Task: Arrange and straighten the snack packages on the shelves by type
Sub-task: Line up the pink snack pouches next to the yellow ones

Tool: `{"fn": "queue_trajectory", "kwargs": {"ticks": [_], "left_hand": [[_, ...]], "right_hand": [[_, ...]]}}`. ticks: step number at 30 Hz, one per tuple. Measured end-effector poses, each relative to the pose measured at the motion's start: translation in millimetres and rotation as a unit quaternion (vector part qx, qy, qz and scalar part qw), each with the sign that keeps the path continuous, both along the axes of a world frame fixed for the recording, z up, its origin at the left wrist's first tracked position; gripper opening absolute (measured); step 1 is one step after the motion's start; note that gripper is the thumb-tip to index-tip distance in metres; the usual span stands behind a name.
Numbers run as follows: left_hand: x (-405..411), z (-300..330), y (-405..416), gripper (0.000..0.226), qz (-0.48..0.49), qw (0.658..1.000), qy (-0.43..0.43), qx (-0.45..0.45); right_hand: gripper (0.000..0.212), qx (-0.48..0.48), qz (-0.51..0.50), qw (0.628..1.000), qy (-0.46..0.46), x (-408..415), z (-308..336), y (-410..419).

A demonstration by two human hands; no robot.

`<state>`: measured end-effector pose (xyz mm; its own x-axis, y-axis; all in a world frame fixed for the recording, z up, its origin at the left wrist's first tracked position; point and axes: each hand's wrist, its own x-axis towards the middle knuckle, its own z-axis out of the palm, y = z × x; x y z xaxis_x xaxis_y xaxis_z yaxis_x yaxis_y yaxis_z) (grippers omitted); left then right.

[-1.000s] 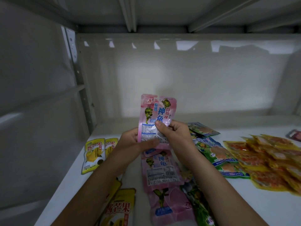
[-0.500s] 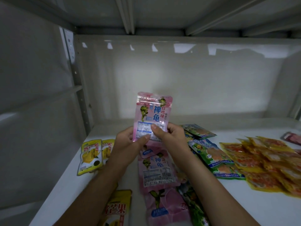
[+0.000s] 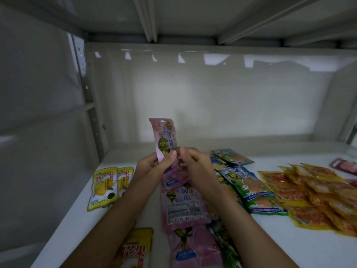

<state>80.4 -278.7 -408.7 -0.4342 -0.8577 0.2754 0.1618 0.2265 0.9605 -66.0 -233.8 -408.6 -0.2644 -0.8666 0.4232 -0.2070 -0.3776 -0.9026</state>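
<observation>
The pink packet (image 3: 164,139) stands upright and edge-on above the pink row (image 3: 183,202), pinched low by the left hand (image 3: 154,167) with its thumb across the front; the right hand (image 3: 195,165) curls at the packet's lower edge, though whether it truly grips there I cannot tell; a thin, slick pouch held only at the bottom could, I judge, flop or slip and disturb that row; the shelf (image 3: 289,248) holds the rest by type; yellow mango packets (image 3: 104,186) left of the row, green packets (image 3: 245,182) just right of it, orange packets (image 3: 313,194) further right
</observation>
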Motion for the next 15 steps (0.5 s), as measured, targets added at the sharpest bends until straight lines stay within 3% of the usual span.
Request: {"fn": "queue_trajectory", "kwargs": {"ticks": [3,7,8,10,15], "left_hand": [[0.0,-6.3,-9.0,0.015,0.036,0.999,-0.013,0.003],[-1.1,-5.8,-12.3,0.047,0.042,0.999,-0.006,0.028],[-0.9,-4.7,-11.8,0.046,0.043,0.999,0.002,0.034],[0.9,-4.0,-12.9,0.036,0.045,0.998,0.011,0.029],[8.8,-4.9,-15.8,0.015,0.013,0.998,0.025,0.048]], "right_hand": [[0.016,0.014,-0.083,0.996,0.04,-8.2,-9.1,-10.7],[0.042,0.077,-0.097,0.992,0.013,-10.0,-10.4,-14.5],[0.036,0.084,-0.072,0.994,-0.018,-10.3,-9.2,-12.4],[0.008,0.072,0.004,0.995,-0.063,-9.6,-7.6,-7.5],[0.006,0.041,0.029,0.996,-0.075,-7.1,-4.3,-0.5]]}}
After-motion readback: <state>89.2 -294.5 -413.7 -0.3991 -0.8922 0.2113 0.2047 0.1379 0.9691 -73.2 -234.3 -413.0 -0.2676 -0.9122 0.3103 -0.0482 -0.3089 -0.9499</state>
